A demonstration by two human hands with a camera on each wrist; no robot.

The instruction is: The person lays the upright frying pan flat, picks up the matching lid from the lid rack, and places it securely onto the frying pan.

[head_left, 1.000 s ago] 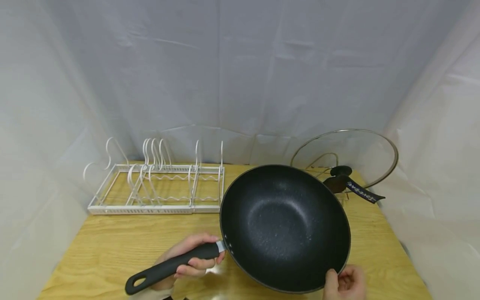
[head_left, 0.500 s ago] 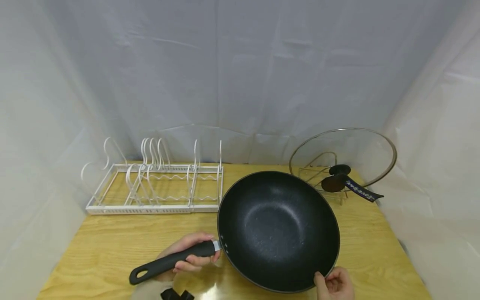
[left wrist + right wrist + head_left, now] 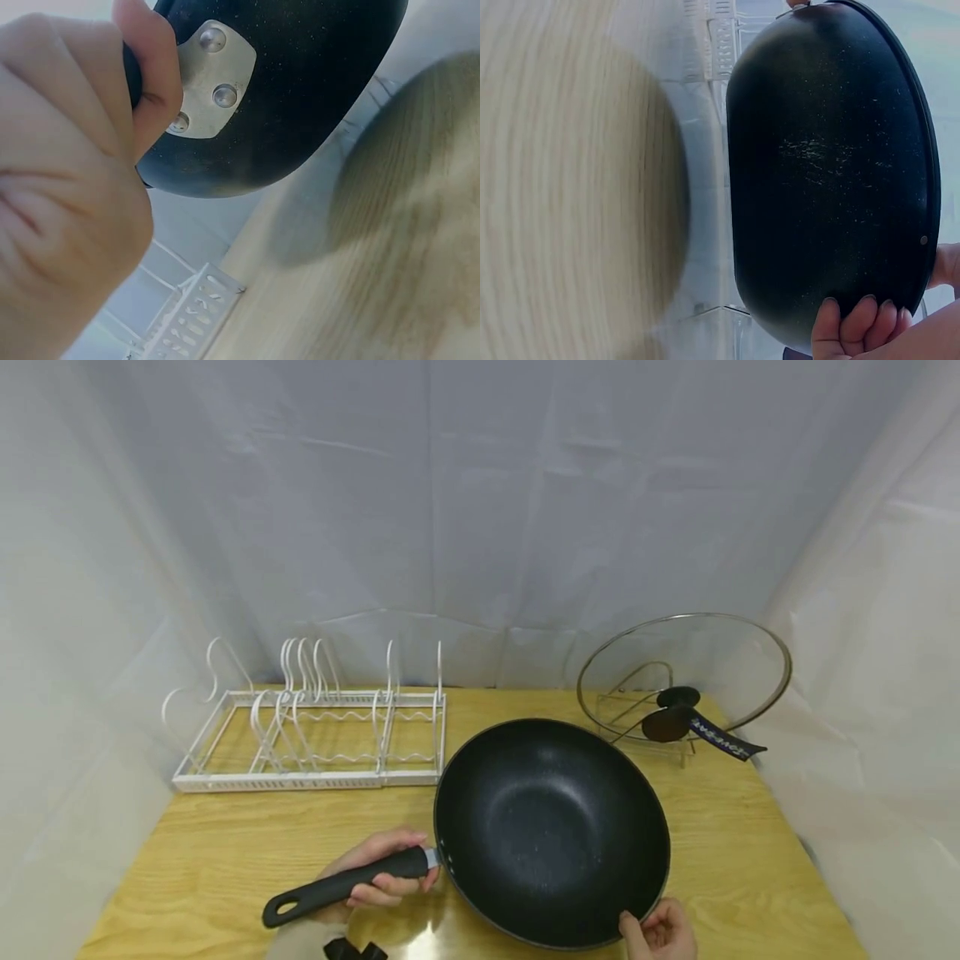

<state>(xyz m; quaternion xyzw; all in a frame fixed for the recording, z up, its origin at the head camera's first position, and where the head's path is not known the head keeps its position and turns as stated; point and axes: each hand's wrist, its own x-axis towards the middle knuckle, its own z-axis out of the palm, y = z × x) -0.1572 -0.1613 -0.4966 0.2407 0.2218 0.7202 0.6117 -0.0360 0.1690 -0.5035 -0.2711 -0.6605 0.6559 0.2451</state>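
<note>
A black wok [image 3: 543, 835] hangs over the front of the table, its inside facing up toward the head camera. My left hand [image 3: 382, 868] grips its black handle [image 3: 337, 885] close to the metal collar. In the left wrist view, a riveted steel bracket [image 3: 217, 82] joins handle and wok body. My right hand [image 3: 660, 931] pinches the rim at the lower right, thumb inside and fingers underneath. From the right wrist view, those fingers [image 3: 862, 326] lie against the scuffed dark underside [image 3: 817, 165], which is apart from the table.
At the back left stands a white wire pan rack [image 3: 300, 781] with upright hoops. A glass lid [image 3: 720, 660] leans in a small wire stand [image 3: 645, 743] at the back right, beside a dark tag-like strip [image 3: 723, 739]. Pale sheeting [image 3: 480, 527] surrounds the wooden table [image 3: 247, 835].
The wok has come down and a little to the left, both hands still holding it. More of the wire stand at the back right shows now.
</note>
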